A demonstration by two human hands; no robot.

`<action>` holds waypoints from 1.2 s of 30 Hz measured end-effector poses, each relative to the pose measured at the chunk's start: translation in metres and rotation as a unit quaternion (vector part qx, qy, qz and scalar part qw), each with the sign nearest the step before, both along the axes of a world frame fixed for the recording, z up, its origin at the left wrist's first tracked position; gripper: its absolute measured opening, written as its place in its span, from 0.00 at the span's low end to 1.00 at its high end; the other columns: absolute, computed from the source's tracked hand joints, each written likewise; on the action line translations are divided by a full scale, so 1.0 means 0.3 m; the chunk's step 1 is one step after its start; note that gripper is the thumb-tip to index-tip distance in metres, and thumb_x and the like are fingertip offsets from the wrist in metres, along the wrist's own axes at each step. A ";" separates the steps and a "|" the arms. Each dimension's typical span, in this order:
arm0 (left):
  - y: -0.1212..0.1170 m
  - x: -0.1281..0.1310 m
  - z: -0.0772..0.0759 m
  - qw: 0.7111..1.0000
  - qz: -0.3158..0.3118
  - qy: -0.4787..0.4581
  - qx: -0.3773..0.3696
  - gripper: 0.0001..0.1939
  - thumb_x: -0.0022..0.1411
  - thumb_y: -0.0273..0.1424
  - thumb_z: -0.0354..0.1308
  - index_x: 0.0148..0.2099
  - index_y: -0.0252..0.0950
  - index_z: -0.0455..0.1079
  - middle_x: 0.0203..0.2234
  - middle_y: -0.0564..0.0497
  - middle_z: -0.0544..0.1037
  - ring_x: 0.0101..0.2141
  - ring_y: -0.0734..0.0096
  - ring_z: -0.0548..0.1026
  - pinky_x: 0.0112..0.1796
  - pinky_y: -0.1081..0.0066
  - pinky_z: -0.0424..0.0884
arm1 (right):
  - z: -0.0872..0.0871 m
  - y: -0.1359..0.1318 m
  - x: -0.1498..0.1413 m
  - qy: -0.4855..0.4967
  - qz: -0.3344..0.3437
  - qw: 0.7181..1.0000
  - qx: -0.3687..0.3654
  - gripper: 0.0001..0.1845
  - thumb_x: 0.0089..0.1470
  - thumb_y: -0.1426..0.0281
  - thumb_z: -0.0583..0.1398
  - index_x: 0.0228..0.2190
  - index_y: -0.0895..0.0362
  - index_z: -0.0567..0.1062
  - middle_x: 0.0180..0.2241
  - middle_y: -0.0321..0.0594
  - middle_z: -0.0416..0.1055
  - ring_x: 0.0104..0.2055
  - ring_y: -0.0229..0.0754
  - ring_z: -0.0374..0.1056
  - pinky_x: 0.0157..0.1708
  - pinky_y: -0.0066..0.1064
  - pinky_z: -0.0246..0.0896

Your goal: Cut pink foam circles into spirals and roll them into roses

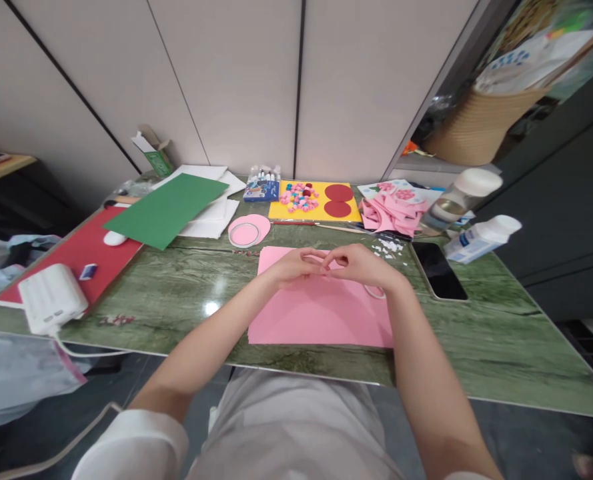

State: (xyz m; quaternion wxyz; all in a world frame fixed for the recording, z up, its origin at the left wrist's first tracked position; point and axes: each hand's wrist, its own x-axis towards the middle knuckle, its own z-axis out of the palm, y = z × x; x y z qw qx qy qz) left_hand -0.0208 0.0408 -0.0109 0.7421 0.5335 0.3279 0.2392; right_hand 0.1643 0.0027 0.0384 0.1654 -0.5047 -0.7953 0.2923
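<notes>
Above a stack of pink paper [321,320], my left hand [299,265] and my right hand [359,265] meet at the fingertips. Both hands are closed in a pinch, and a tiny pinkish bit may be between them, too small to name. Part of a pale ring [375,292] shows beside my right wrist. Behind the hands, a yellow sheet [289,215] bears small pink, red and blue balls [300,198] and two dark red paper circles [337,209]. Pink paper circles [262,227] with a thin ring around one lie to the left.
On the right are a phone [439,270], white paper scraps [388,249], pink offcuts [391,212], a white bottle [481,239] and a clear lidded bottle [451,203]. Leftward lie a green sheet [169,208], a red sheet [101,257] and a white power bank [52,298] with its cable.
</notes>
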 end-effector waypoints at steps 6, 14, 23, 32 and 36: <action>-0.004 0.014 -0.013 0.999 0.035 -0.012 -0.015 0.21 0.40 0.26 0.67 0.40 0.34 0.71 0.29 0.48 0.78 0.24 0.79 0.71 0.24 0.77 0.57 | -0.010 0.006 -0.001 -0.009 -0.006 1.000 0.025 0.08 0.44 0.68 0.59 0.28 0.56 0.76 0.17 0.29 0.55 0.21 0.32 0.49 0.22 0.26 0.41; 0.013 -0.002 0.022 0.988 0.126 -0.085 -0.008 0.21 0.40 0.27 0.67 0.39 0.34 0.67 0.29 0.50 0.77 0.30 0.75 0.75 0.28 0.77 0.62 | -0.021 0.025 0.011 0.230 -0.100 0.966 -0.062 0.13 0.47 0.64 0.58 0.36 0.55 0.71 0.22 0.32 0.66 0.22 0.33 0.61 0.25 0.25 0.53; 0.001 -0.006 0.017 0.974 0.190 -0.100 0.075 0.19 0.41 0.27 0.67 0.38 0.34 0.67 0.29 0.51 0.78 0.32 0.73 0.75 0.38 0.71 0.68 | -0.095 0.060 -0.043 0.378 -0.117 0.878 -0.270 0.11 0.49 0.65 0.57 0.35 0.56 0.67 0.26 0.39 0.72 0.26 0.37 0.70 0.30 0.29 0.64; -0.069 -0.015 -0.015 0.983 0.157 0.003 0.099 0.11 0.45 0.28 0.65 0.34 0.34 0.69 0.30 0.49 0.78 0.33 0.70 0.76 0.36 0.69 0.70 | -0.193 -0.008 -0.030 0.467 -0.149 0.812 -0.316 0.11 0.42 0.68 0.64 0.30 0.56 0.70 0.27 0.34 0.72 0.27 0.35 0.69 0.33 0.29 0.62; -0.089 -0.022 -0.003 0.973 0.157 0.039 0.165 0.08 0.46 0.27 0.65 0.32 0.36 0.72 0.29 0.50 0.78 0.36 0.69 0.75 0.42 0.67 0.69 | -0.182 -0.018 -0.028 0.437 -0.158 0.840 -0.281 0.08 0.44 0.69 0.63 0.29 0.57 0.71 0.26 0.34 0.71 0.27 0.34 0.68 0.31 0.28 0.63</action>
